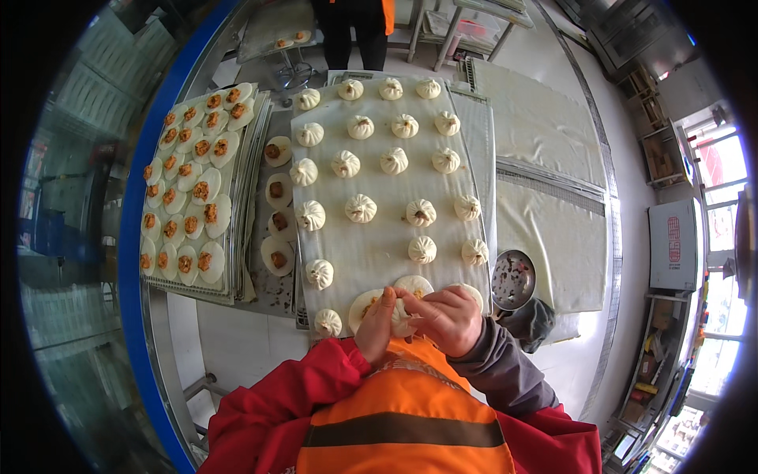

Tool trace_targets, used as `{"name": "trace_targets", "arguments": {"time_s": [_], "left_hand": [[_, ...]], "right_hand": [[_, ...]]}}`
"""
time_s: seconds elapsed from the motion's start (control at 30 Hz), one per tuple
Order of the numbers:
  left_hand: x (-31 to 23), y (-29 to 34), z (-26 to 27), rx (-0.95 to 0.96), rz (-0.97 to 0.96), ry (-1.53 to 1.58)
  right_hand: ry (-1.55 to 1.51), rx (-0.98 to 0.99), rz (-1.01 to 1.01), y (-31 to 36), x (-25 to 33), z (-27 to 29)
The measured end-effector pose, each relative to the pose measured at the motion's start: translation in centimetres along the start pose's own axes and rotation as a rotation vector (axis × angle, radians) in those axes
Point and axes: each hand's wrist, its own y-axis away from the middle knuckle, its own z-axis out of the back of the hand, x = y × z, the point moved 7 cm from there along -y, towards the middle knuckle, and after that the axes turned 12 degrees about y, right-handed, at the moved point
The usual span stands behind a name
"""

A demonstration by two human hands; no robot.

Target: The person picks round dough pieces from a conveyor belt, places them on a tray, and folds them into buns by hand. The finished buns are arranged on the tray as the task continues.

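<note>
Close to my body, a partly pleated bun (401, 320) is between my two hands. My left hand (374, 330) cups its left side, thumb up at the rim. The fingers of my right hand (452, 320) pinch the dough at its top edge. Just behind my hands lie a flat dough round (414, 284) with filling and another dough round (361, 306), both partly covered. Rows of finished pleated buns (361, 208) sit on the cloth-lined tray (371, 251) in front of me. Another white dough piece (474, 294) shows beside my right hand.
A stacked tray on the left holds many dough rounds topped with orange filling (201, 190). Several rounds with darker filling (276, 189) lie between the trays. A metal bowl (513, 280) stands right of the buns, near cloth-covered racks (545, 245). A person (351, 31) stands at the far end.
</note>
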Motion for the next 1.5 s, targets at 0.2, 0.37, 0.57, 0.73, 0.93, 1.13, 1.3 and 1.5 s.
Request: {"name": "trace_targets", "arguments": {"time_s": [0.2, 0.37, 0.57, 0.73, 0.93, 1.13, 1.3, 1.5], "left_hand": [[-2.9, 0.3, 1.2, 0.059, -0.3, -0.029], [-4.8, 0.8, 4.3, -0.083, -0.263, -0.008], [-10.4, 3.2, 7.7, -0.285, -0.466, -0.753], [-7.6, 2.3, 3.7, -0.027, -0.513, -1.605], [-4.4, -0.7, 3.4, -0.057, -0.238, -1.828], [-3.3, 1.2, 1.1, 0.246, -0.549, -1.743], [-4.2, 3.4, 1.5, 0.121, -0.304, -1.25], [-4.0, 4.2, 1.7, 0.026, -0.08, -0.286]], "right_hand": [[-0.276, 0.138, -0.068, -2.8, 0.7, -2.9], [-0.51, 0.21, -0.265, -4.2, -1.3, -7.2], [-0.289, 0.347, -0.234, -6.4, -5.0, -13.5], [0.031, 0.354, -0.165, -6.0, -4.5, -13.7], [0.008, 0.29, -0.236, -1.3, -4.4, -6.9], [-0.027, 0.143, -0.239, 2.5, -2.2, -4.7], [-0.118, 0.108, -0.271, 3.1, -0.9, -5.0], [-0.87, 0.224, -0.835, 6.5, -0.6, -8.0]]}}
